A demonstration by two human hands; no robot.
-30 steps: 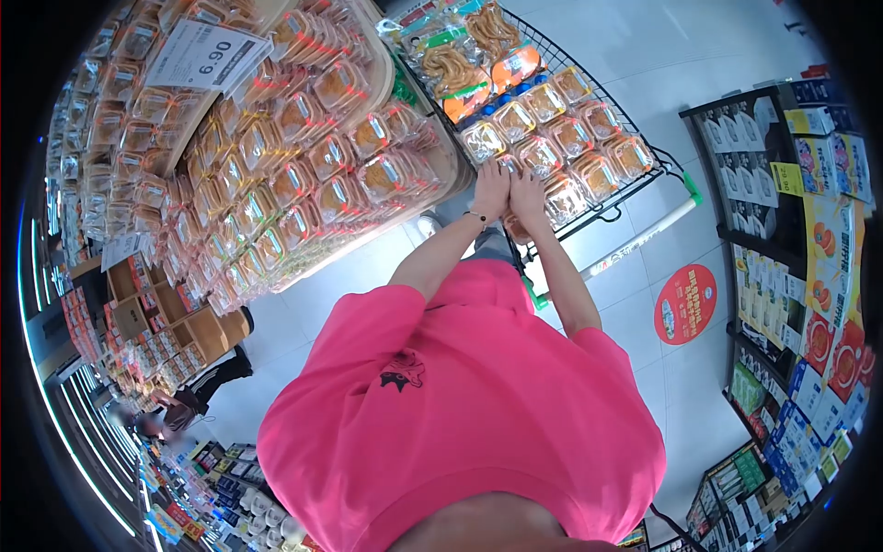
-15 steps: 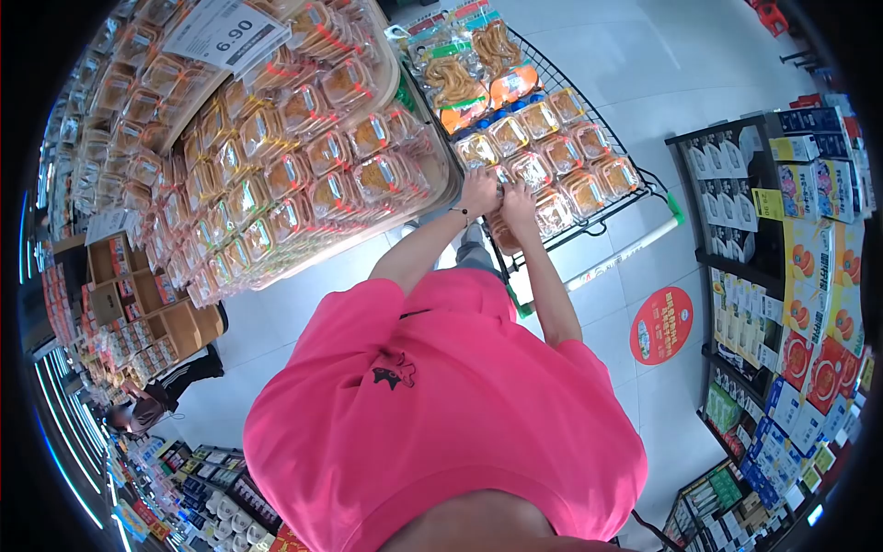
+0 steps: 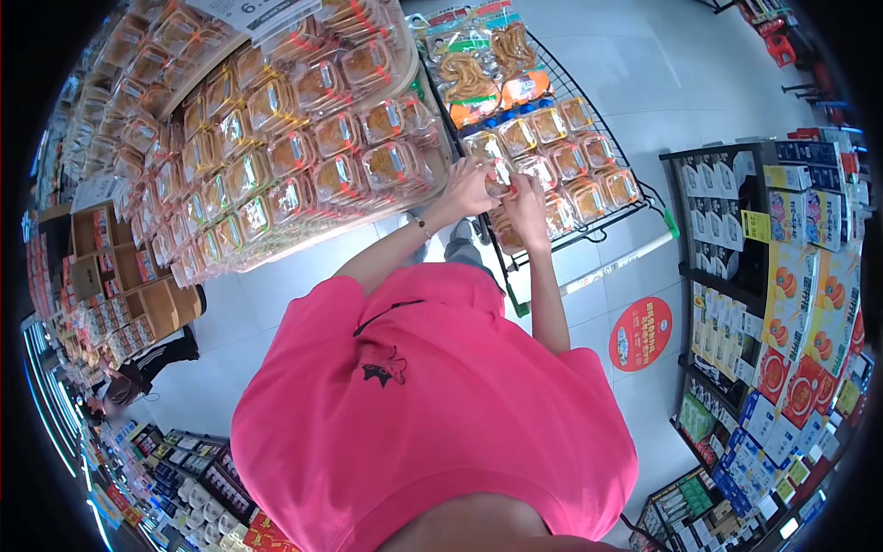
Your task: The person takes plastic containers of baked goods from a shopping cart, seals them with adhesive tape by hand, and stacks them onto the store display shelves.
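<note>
My left hand point(image 3: 468, 188), with a dark bracelet at the wrist, and my right hand point(image 3: 527, 210) meet over the near left part of a shopping cart point(image 3: 602, 216). Between them is a small clear pack of baked food point(image 3: 498, 178), fingers of both hands closed on its sides. Rows of similar clear packs point(image 3: 567, 162) with golden-brown contents lie in the cart. Beyond these are bags of twisted brown snacks point(image 3: 467, 75) with orange lower ends. My fingers partly cover the held pack.
To the left, a display table is stacked with many packaged baked goods point(image 3: 336, 175) under a price sign point(image 3: 262, 14). Shelves of boxed goods point(image 3: 791, 304) line the right. A red round floor sticker point(image 3: 641, 333) lies near the cart handle point(image 3: 616, 262). Another person point(image 3: 138, 377) is at far left.
The pack between my hands shows more now, and my left hand's fingers have spread around its edge. My right hand has drawn slightly aside. The whole view has shifted a little.
</note>
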